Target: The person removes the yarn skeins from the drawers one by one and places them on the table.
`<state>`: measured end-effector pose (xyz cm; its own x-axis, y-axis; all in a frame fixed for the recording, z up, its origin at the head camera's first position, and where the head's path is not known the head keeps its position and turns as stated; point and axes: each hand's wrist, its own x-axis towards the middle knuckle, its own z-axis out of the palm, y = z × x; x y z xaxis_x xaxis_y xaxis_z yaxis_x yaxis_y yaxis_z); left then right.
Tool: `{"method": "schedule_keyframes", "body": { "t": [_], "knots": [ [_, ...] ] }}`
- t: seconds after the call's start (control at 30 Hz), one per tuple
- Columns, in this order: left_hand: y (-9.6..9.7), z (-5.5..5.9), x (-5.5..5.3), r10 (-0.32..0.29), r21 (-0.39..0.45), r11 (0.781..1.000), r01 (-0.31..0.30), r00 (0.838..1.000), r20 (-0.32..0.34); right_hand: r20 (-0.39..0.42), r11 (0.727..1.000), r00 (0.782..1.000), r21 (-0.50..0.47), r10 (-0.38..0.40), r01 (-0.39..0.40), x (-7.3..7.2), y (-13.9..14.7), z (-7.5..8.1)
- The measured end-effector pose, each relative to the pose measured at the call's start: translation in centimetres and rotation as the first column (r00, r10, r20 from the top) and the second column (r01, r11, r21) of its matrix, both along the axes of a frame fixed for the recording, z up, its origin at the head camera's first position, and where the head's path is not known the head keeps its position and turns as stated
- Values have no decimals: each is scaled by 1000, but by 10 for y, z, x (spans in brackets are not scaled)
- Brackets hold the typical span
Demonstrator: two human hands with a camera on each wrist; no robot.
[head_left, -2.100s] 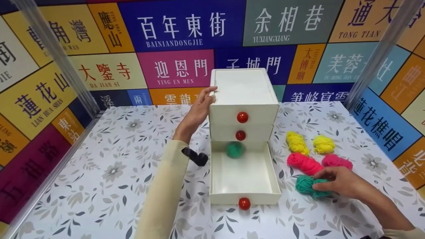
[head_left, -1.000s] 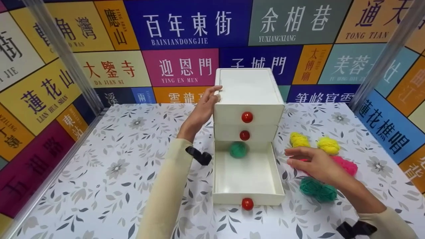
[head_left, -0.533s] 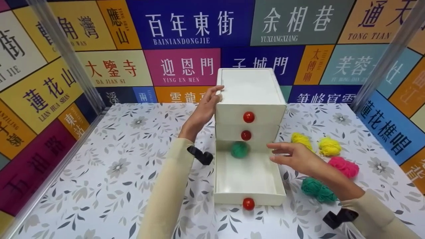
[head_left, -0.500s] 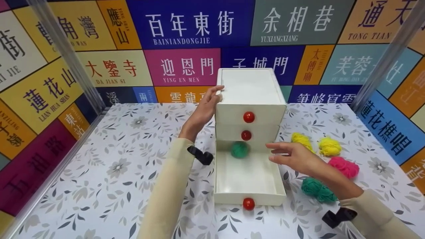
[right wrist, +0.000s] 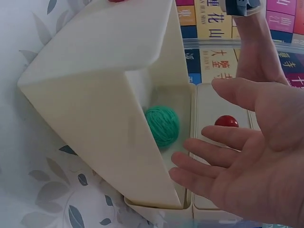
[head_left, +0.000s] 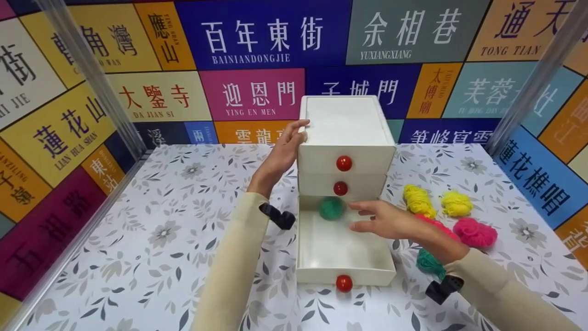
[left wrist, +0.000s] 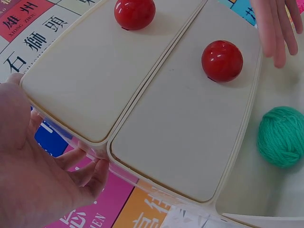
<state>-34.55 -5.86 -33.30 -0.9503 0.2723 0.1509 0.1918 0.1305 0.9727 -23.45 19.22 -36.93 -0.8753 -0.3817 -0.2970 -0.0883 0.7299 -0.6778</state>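
Observation:
In the head view, a white drawer cabinet (head_left: 342, 120) with red round knobs stands on the table. Its bottom drawer (head_left: 337, 252) is pulled out, and a green ball of yarn (head_left: 331, 208) lies at the back of it. My left hand (head_left: 284, 149) holds the cabinet's upper left side, fingertips over the top edge; in the left wrist view its fingers (left wrist: 92, 178) bend against that side. My right hand (head_left: 388, 219) hovers over the drawer, right of the yarn ball and apart from it. The right wrist view shows its fingers (right wrist: 213, 152) spread, holding nothing.
Right of the cabinet lie two yellow yarn skeins (head_left: 419, 201), pink yarn skeins (head_left: 475, 232) and green yarn (head_left: 431, 263), partly hidden by the right forearm. A colourful lettered wall (head_left: 257, 34) stands behind, and clear posts (head_left: 528, 78) rise at both sides.
My right hand has left the green yarn on the table, with nothing in it, and moved left over the drawer towards the yarn ball. My left hand has stayed on the cabinet.

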Motion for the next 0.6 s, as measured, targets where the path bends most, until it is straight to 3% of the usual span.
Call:
{"method": "schedule_keyframes", "body": {
  "t": [0.33,0.6],
  "knots": [
    [1,1,0,19,-28,999,-19,1000,15,-37,993,994,68,100,-98,-12,-16,-4],
    [1,-1,0,3,-8,1000,-3,1000,-12,-16,980,987,122,158,-155,-24,-27,-5]
  ]
}}
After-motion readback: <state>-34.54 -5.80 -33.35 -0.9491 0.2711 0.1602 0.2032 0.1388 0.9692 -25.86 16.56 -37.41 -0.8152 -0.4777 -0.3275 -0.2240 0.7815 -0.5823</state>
